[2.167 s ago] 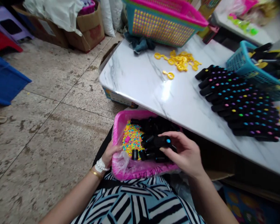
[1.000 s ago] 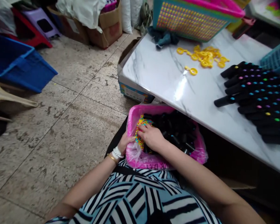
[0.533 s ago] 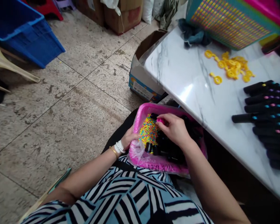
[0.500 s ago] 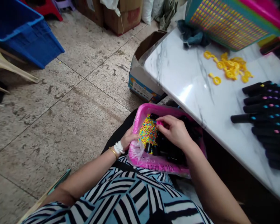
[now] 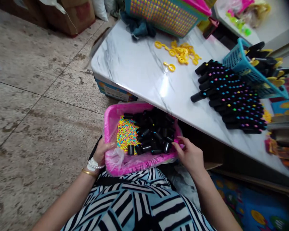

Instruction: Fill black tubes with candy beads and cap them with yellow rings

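A pink plastic basin (image 5: 135, 170), lined with clear film, rests on my lap. At its left wall my left hand (image 5: 104, 150) grips the rim, thumb over the inside edge. Many small coloured beads (image 5: 127, 133) fill the basin's left part. Short black tubes or caps (image 5: 156, 134) are heaped on the right, with a few lying on the beads. My right hand (image 5: 189, 154) is at the basin's right rim, thumb and forefinger closed around a small pink piece (image 5: 179, 143). Its shape is mostly hidden and it blends with the pink rim.
The marble-patterned table (image 5: 144, 70) borders the basin's far right side. On it are yellow ring-ended pieces (image 5: 183, 53), rows of black tubes with coloured dots (image 5: 233, 96), a blue basket (image 5: 236, 57) and a green-and-pink basket (image 5: 163, 16). Cardboard boxes (image 5: 67, 19) stand on the floor.
My right hand has moved from above the beads to the right rim of the basin. My left hand stays on the left rim. The view has turned right, showing more of the table.
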A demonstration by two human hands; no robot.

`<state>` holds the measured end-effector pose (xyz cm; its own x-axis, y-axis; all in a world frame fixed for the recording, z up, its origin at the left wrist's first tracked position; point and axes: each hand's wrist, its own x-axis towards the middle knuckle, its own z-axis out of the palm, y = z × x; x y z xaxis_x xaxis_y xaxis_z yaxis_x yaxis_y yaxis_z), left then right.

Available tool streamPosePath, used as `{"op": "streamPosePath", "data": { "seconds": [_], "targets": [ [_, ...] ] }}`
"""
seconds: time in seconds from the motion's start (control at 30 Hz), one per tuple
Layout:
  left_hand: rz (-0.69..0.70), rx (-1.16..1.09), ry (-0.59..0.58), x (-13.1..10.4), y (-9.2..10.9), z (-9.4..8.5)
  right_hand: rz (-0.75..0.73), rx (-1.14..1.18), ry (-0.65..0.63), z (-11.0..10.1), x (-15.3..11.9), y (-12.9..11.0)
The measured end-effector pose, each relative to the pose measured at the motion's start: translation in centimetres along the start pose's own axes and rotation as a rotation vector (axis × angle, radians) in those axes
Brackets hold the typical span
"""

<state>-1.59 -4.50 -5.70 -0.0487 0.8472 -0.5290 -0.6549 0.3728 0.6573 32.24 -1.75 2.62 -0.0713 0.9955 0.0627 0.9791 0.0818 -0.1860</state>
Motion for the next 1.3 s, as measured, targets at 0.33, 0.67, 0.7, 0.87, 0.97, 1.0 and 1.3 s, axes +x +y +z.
{"op": "streamPosePath", "data": {
  "seconds": [0.33, 0.67, 0.7, 0.87, 0.97, 1.0, 1.3],
  "targets": [
    [0.074, 0.059, 0.0, 0.4, 0.3, -1.2, -0.164, -0.25, -0.15, -1.0, 1.4, -1.2],
    [0.212, 0.0, -0.201, 1.4, -1.8, -2.0, -0.75, -0.358, -0.341, 3.8, 6.9, -13.2],
    [0.211, 0.011, -0.197, 1.4, -1.8, -2.2, -0.77, -0.418, -0.388, 4.4, 7.1, -13.5],
    [0.242, 0.041, -0.212, 1.6, -1.8, -2.5, -0.737, -0.376, -0.468, 4.3, 8.3, -13.7],
    [0.261, 0.054, -0.235, 1.9, -1.9, -2.4, -0.841, -0.18, -0.509, 4.2, 8.0, -14.5],
    [0.26, 0.063, -0.241, 2.0, -2.0, -2.4, -0.889, -0.145, -0.525, 4.5, 7.7, -14.9],
    [0.252, 0.139, -0.198, 2.0, -2.5, -3.0, -0.814, -0.198, -0.415, 7.8, 8.0, -15.2]
  ]
}}
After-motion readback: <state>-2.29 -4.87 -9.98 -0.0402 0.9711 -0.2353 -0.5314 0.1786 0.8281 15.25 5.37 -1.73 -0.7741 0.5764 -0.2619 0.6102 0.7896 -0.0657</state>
